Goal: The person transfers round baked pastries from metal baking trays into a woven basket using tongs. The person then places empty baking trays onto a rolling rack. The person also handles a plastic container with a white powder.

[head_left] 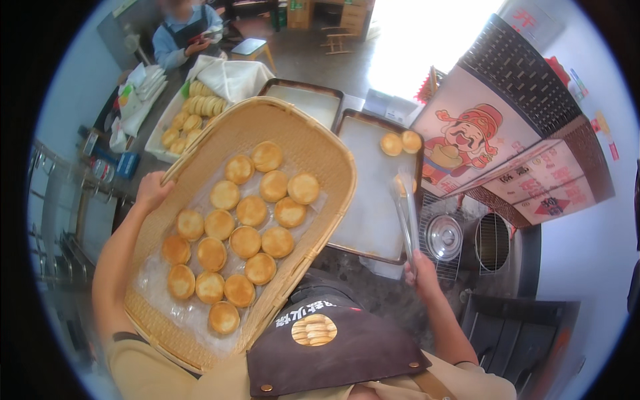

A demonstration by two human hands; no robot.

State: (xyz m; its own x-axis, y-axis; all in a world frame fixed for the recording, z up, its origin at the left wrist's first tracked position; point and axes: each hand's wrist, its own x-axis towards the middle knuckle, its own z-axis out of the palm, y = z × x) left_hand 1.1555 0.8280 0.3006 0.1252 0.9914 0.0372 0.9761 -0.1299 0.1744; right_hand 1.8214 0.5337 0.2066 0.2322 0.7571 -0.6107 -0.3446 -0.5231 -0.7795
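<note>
Gripping rim of woven bamboo basket (pixel 328 159) with left hand (pixel 154 191), round golden buns (pixel 245 241) on crinkled plastic (pixel 199 320) inside, clutching slim metal tongs (pixel 405 217) in right hand (pixel 419 269), against another bun (pixel 414 185) on flat rectangular tray (pixel 365 193).

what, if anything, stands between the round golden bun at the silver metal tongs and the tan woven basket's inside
Only the raised right rim of the tan woven basket visibly stands in the way; between it and the round golden bun lies the flat rectangular dark-rimmed tray.
</note>
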